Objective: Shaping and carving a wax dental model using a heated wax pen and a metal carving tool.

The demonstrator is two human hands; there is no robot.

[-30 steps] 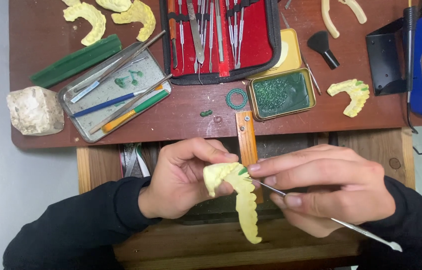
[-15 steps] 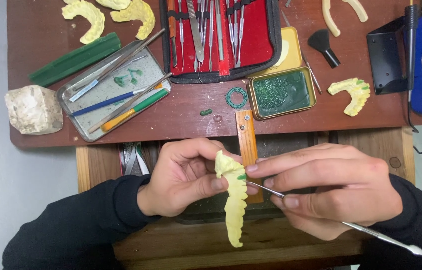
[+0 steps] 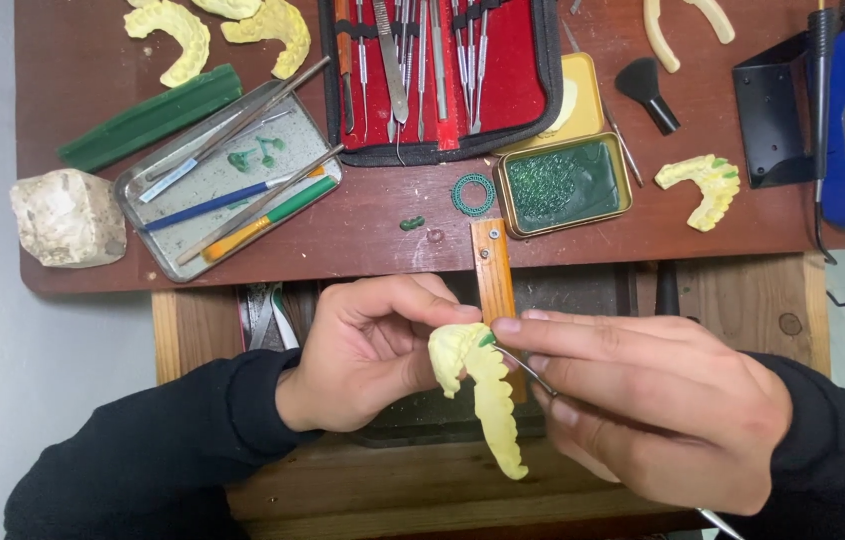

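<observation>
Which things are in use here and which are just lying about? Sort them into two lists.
In use:
left hand holding the yellow dental cast
right hand holding the thin metal tool

Lying about:
red instrument case
metal tray
tin of green wax
white stone block
small black brush

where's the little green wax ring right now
In the head view the green wax ring lies on the brown table, just left of the green-filled tin and below the red tool case.

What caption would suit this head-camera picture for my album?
Left hand holds a yellow dental cast while right hand applies a thin metal tool to it.
</observation>
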